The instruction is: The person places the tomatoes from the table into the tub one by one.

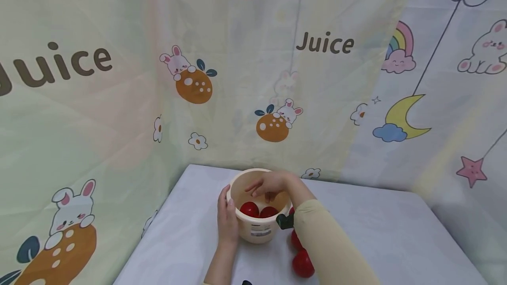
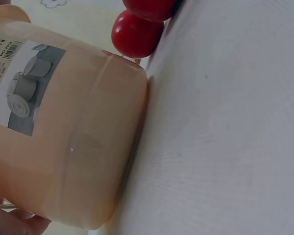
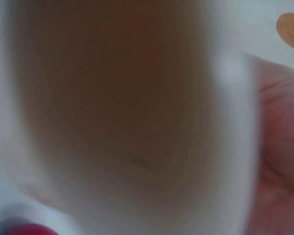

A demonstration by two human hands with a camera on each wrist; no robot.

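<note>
A cream plastic bucket stands on the table with two red apples visible inside. My left hand holds the bucket's left side, its fingertips up by the rim. In the left wrist view part of that hand shows beside a thin handle. My right hand hangs over the bucket's opening, fingers loosely spread and pointing down, with nothing visible in them. In the right wrist view the blurred bucket wall covers most of the picture, and the palm shows at the right.
More red apples lie on the table right of the bucket, partly behind my right sleeve. The white-covered table ends at a printed curtain behind and at the sides. A paper label is on the bucket.
</note>
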